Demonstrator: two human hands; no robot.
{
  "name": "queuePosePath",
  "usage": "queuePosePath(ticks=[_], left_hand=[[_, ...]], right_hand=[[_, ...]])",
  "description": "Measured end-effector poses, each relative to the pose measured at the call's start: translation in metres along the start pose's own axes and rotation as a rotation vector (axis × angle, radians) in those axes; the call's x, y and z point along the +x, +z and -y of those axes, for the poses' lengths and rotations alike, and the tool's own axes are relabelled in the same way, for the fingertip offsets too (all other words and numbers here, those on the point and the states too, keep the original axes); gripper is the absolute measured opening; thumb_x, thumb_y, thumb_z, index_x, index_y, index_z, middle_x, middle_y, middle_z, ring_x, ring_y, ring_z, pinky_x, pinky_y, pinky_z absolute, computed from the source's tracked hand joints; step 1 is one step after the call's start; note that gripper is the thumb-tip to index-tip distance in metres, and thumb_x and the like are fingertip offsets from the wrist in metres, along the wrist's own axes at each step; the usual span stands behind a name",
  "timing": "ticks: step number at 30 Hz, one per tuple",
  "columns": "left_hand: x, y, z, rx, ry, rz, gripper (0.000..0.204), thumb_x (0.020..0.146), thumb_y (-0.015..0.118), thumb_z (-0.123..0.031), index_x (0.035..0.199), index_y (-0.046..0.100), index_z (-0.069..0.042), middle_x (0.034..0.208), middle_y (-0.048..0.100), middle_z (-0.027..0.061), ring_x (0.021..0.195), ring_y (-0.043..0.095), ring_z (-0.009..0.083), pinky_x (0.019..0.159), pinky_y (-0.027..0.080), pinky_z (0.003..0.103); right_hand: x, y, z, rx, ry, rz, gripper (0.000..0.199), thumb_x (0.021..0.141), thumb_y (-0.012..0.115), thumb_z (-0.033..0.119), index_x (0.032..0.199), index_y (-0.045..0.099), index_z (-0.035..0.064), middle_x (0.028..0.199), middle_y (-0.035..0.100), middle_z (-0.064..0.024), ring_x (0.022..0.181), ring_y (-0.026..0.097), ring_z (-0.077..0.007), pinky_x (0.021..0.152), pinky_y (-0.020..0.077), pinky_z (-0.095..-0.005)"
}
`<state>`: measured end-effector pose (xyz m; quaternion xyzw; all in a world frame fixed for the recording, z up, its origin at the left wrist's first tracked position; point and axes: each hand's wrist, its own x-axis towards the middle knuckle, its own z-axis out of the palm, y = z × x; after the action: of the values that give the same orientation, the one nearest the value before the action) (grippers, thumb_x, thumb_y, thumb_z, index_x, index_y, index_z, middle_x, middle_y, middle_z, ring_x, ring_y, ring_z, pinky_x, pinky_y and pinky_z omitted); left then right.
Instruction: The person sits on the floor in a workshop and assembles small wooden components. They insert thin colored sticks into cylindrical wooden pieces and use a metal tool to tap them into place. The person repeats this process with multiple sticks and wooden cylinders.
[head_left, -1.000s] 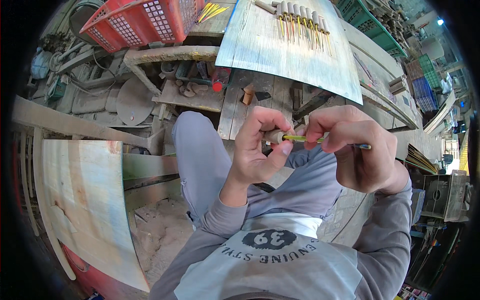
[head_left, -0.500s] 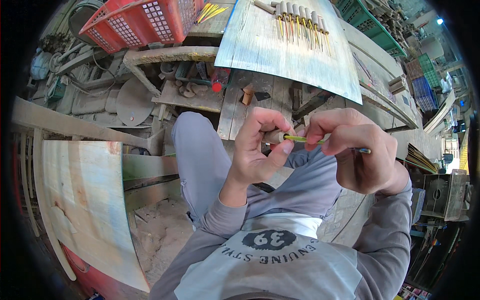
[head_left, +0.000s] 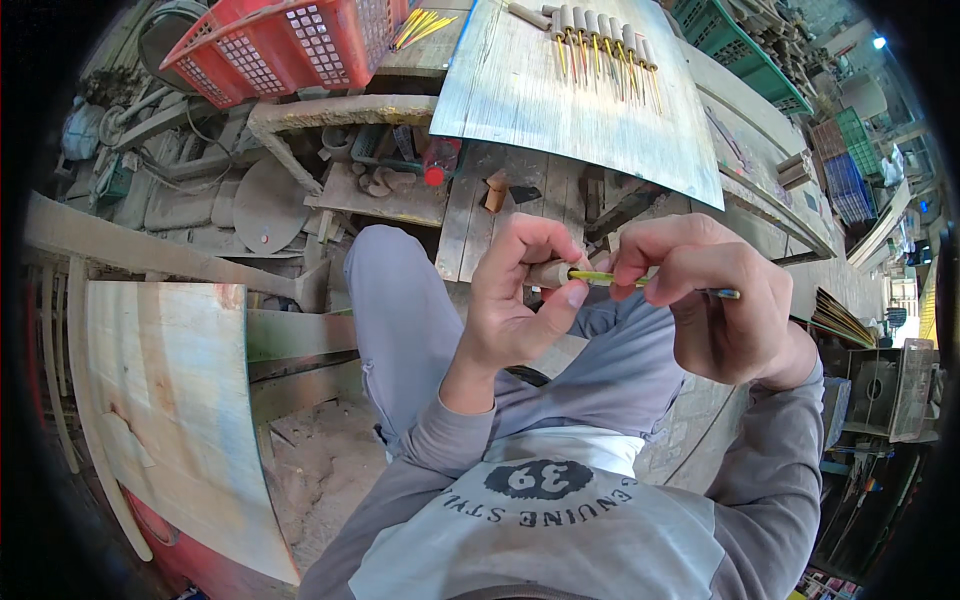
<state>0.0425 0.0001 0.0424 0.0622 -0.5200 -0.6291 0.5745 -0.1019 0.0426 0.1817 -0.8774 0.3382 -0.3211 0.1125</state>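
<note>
Across the pale board (head_left: 560,130), grey handles (head_left: 591,22) with thin rods (head_left: 562,60) are lying in a row. Over my lap (head_left: 580,400), my left hand (head_left: 508,310) is pinching one tan handle (head_left: 549,274), and my right hand (head_left: 718,300) is gripping a yellow rod (head_left: 598,277), whose end is meeting the handle's end.

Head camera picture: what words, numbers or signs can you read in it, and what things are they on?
Shirt: dark curved lettering, and a number in a dark oval, upside down in this view; readable, but I won't copy it out.
Wooden piece in the left hand and yellow stick in the right hand: no writing I can make out.
Small colourful things at the bottom right: too small to read.
</note>
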Motion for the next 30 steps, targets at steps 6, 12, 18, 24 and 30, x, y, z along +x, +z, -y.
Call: queuePosePath(ticks=[6,12,18,24,30], left_hand=[[0.001,-0.001,0.001,-0.005,-0.022,0.023,0.026,0.080,0.060,-0.002,0.103,0.046,-0.002,0.089,0.055,0.0036,0.072,0.047,0.0031,0.061,0.036,0.016],[0.001,-0.001,0.002,-0.007,-0.040,0.025,0.024,0.081,0.060,-0.003,0.101,0.047,-0.002,0.086,0.054,0.0016,0.068,0.042,0.0019,0.059,0.033,0.015],[0.001,-0.001,0.006,0.014,-0.033,0.022,0.023,0.081,0.061,-0.004,0.100,0.048,-0.002,0.085,0.054,0.0010,0.065,0.040,0.0015,0.058,0.032,0.016],[-0.001,-0.002,0.014,0.046,0.064,0.001,0.019,0.082,0.060,-0.002,0.097,0.049,-0.003,0.085,0.056,0.0024,0.062,0.038,0.0016,0.057,0.032,0.016],[-0.002,0.001,0.016,-0.011,0.059,-0.009,0.016,0.082,0.060,-0.002,0.095,0.049,-0.003,0.086,0.057,0.0031,0.061,0.037,0.0016,0.057,0.031,0.016]], right_hand=[[-0.001,0.000,-0.001,-0.008,0.001,0.006,0.025,0.080,0.036,-0.020,0.095,0.042,-0.0016,0.085,0.059,-0.0218,0.073,0.063,-0.0226,0.067,0.0518,-0.0306],[-0.003,0.001,-0.001,-0.002,0.015,0.004,0.024,0.081,0.035,-0.020,0.096,0.041,-0.0020,0.085,0.059,-0.0224,0.072,0.063,-0.0221,0.066,0.0523,-0.0305],[-0.005,0.004,-0.001,0.014,0.043,-0.030,0.025,0.079,0.038,-0.022,0.094,0.044,-0.0030,0.086,0.059,-0.0236,0.071,0.063,-0.0218,0.064,0.0527,-0.0294],[-0.007,0.006,-0.003,-0.016,0.034,-0.040,0.022,0.080,0.043,-0.021,0.092,0.047,-0.0038,0.089,0.059,-0.0234,0.071,0.064,-0.0211,0.063,0.0532,-0.0291],[-0.010,0.007,-0.003,0.067,0.092,-0.098,0.039,0.057,0.049,-0.020,0.094,0.055,-0.0065,0.095,0.061,-0.0181,0.082,0.064,-0.0264,0.070,0.0527,-0.0289]])
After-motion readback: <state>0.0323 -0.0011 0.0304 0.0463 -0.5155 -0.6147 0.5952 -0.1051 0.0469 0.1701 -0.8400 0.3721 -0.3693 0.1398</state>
